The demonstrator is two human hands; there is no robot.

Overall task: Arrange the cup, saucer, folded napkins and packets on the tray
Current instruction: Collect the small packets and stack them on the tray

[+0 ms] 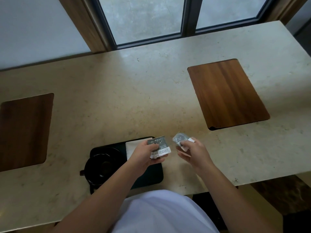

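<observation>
1. Cup sitting on saucer, left end of tray.
2. Left hand gripping fanned packets above the tray.
3. Right hand pinching one packet over the table.
4. Folded napkin lying on the tray's far side.

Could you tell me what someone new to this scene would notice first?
Probably the two bare hands at the near edge of the pale stone counter: the left hand holds a fan of small grey-and-white paper packets above the dark rectangular tray, while the right hand pinches another crumpled packet beside it. On the tray sit a black cup and a folded white napkin.
</observation>
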